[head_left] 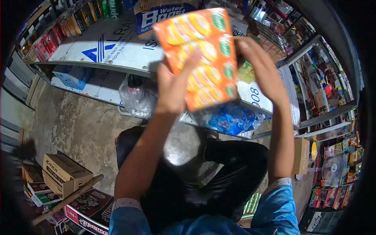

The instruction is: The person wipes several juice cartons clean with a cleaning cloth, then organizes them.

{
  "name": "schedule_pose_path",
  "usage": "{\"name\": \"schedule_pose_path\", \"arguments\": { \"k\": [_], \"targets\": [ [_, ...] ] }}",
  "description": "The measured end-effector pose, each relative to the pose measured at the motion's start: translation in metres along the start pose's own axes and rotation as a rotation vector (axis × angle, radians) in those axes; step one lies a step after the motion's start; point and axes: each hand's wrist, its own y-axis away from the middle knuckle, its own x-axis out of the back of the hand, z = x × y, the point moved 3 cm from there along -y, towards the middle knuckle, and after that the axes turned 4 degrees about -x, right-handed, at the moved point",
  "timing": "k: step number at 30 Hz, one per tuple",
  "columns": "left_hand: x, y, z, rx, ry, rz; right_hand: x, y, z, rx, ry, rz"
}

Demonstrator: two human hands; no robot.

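An orange multipack [203, 58] of small boxes, with yellow-and-white print and green oval logos, is held up in front of me, slightly tilted. My left hand [176, 82] is closed on its lower left side, thumb across the front face. At the right edge is my right hand [260, 66], its fingers bent towards the pack and partly reaching behind it. Right behind the pack, a blue and gold Water Boost bag [156, 17] stands on the white shelf board [121, 51]. Part of that board is hidden by the pack and my hands.
Drink cans [49, 43] line the shelf's left end. Below are a blue box [72, 76], a clear plastic bag [135, 98] and blue-wrapped goods [233, 119]. Cardboard boxes [64, 172] and a wooden stick [68, 197] lie at left. Stocked racks [333, 86] and a fan [334, 168] stand right.
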Motion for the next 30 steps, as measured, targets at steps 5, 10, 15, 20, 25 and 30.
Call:
{"name": "schedule_pose_path", "arguments": {
  "k": [5,10,15,20,25,30],
  "targets": [
    [0.033,-0.026,0.022,-0.264,-0.079,0.141,-0.065,0.012,0.059,0.239,0.955,0.166],
    [0.049,-0.028,0.020,-0.145,0.019,0.256,-0.071,0.005,0.066,0.153,0.748,0.120],
    [0.046,-0.025,0.014,-0.049,0.125,0.190,-0.013,0.010,0.046,-0.049,-0.032,0.612],
    [0.029,-0.018,-0.005,0.046,0.167,0.226,-0.036,0.049,-0.028,0.313,-0.180,0.579],
    [0.034,-0.014,-0.057,0.118,0.650,-0.267,-0.096,0.048,-0.027,0.292,0.473,0.181],
    [0.003,0.022,-0.058,-0.258,-0.454,-0.105,-0.059,0.019,-0.004,0.193,0.462,0.362]
  ]
}}
